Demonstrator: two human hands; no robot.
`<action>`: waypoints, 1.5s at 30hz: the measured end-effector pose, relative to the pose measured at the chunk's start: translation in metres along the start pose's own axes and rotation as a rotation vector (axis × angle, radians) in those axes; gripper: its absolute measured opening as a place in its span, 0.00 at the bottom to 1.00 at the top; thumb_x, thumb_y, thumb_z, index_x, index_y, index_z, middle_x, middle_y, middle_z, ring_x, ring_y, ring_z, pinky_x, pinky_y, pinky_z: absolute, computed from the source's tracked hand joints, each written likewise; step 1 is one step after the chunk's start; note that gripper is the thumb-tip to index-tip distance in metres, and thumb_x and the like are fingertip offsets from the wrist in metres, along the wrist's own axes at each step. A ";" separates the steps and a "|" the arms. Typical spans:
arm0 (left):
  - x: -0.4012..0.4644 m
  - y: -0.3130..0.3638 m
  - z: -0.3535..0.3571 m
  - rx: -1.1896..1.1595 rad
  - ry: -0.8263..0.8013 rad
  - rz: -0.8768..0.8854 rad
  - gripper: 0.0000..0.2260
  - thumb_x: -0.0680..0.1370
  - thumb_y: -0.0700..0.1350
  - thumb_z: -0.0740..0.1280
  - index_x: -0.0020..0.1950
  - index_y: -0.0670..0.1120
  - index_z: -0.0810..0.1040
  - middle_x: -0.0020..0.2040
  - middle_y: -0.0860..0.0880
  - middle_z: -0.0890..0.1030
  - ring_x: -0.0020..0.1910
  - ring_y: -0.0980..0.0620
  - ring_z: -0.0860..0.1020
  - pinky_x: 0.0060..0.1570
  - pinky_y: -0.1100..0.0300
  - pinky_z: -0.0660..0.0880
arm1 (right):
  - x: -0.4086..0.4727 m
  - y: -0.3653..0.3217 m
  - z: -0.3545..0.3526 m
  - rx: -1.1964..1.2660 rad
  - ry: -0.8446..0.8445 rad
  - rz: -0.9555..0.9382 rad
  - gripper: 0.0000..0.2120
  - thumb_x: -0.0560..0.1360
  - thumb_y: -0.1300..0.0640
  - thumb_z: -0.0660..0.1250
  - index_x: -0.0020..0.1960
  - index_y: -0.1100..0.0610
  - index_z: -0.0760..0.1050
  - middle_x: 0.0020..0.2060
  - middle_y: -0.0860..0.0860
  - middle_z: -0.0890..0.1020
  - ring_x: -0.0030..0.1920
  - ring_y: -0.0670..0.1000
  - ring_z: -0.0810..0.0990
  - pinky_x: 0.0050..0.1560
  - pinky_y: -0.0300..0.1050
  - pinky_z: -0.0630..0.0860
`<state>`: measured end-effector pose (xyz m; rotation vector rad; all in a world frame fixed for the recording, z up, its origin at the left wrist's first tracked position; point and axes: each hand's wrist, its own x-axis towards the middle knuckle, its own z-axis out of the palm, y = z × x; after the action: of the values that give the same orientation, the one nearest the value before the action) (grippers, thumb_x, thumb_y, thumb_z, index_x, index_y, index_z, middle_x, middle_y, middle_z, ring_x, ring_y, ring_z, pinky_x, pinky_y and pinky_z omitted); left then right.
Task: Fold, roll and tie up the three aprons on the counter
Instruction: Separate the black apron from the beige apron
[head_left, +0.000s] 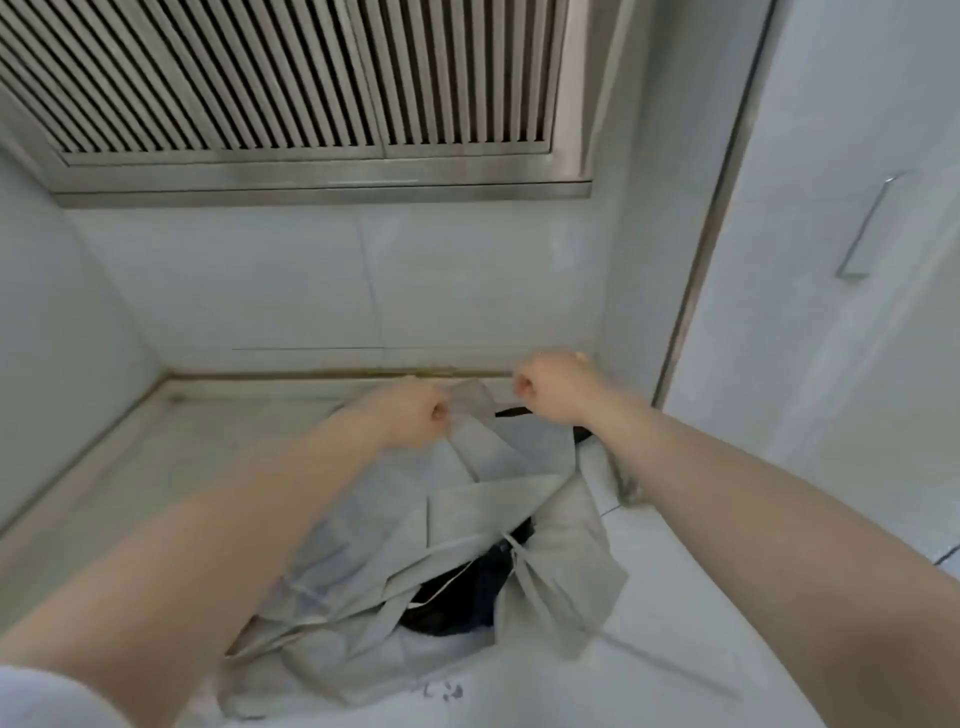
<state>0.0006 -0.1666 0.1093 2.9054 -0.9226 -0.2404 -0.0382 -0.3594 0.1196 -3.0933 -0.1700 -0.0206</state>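
hands (415, 415) on grey apron (493, 499); lettering unreadable

No text, label, brand, number or sign can be read on anything here.

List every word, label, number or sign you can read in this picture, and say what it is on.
None can be read.
The grey apron gripped by the left hand shows no print.
The dark apron beneath it shows none either.
The small dark marks on the counter near its front edge are too blurred to tell whether they are text.
The vent grille and the cabinet door are plain.
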 end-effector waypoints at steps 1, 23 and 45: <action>-0.004 -0.023 0.008 -0.004 -0.025 -0.021 0.07 0.77 0.44 0.62 0.44 0.44 0.78 0.46 0.43 0.81 0.47 0.47 0.78 0.43 0.57 0.70 | 0.009 -0.014 0.014 0.006 -0.047 0.007 0.14 0.78 0.58 0.56 0.57 0.57 0.77 0.58 0.57 0.79 0.59 0.57 0.76 0.53 0.47 0.70; -0.003 -0.143 0.099 -0.435 -0.454 0.048 0.35 0.69 0.59 0.72 0.70 0.43 0.65 0.66 0.50 0.70 0.65 0.50 0.68 0.62 0.58 0.67 | 0.096 -0.102 0.101 0.199 0.071 0.052 0.12 0.82 0.55 0.54 0.53 0.60 0.73 0.48 0.56 0.77 0.49 0.58 0.75 0.47 0.51 0.73; 0.075 -0.223 0.095 -0.305 0.150 -0.151 0.14 0.81 0.42 0.57 0.66 0.43 0.70 0.64 0.42 0.70 0.61 0.42 0.71 0.57 0.51 0.70 | 0.160 -0.099 0.106 0.101 -0.320 0.127 0.20 0.81 0.56 0.57 0.72 0.55 0.63 0.68 0.55 0.65 0.61 0.59 0.73 0.59 0.51 0.70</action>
<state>0.1710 -0.0312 -0.0223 2.6673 -0.5857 -0.1542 0.1109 -0.2388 0.0201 -2.9776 0.0155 0.4728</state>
